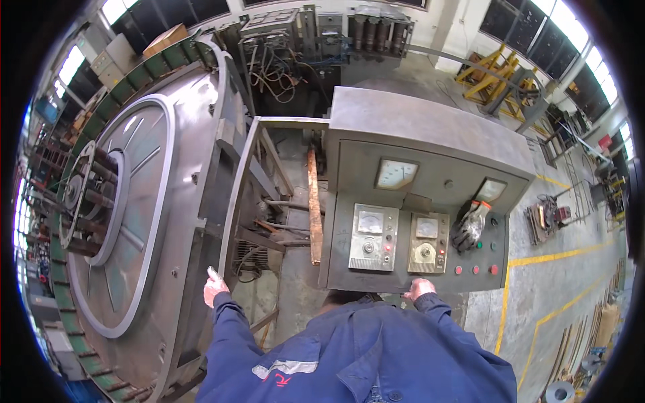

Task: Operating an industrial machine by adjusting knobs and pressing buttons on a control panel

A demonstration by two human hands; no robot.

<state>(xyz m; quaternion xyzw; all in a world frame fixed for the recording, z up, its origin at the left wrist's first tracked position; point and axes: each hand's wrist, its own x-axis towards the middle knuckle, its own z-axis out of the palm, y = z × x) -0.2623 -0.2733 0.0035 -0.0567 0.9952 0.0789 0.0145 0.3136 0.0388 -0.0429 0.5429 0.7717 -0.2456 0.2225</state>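
My left hand (213, 287) is closed at the near end of a grey metal frame (240, 181), thumb up, its other fingers mostly hidden. To the left of it stands a large round machine (191, 144) with a metal disc face. My right hand (420, 289) has its fingers curled at the lower front edge of a grey control cabinet (376, 282). Just beyond that hand are two control modules, the left one (373, 236) and the right one (428, 242), each with a dial and a knob. A worn work glove (471, 226) lies on the panel, partly over its buttons.
Upright gauges (396, 174) sit on the cabinet's upper face. Behind the frame are a wooden plank (314, 208) and metal bars. Yellow lines (557, 254) mark the floor at right, near a small wheeled machine (547, 218). Yellow stands (494, 74) are at the far right.
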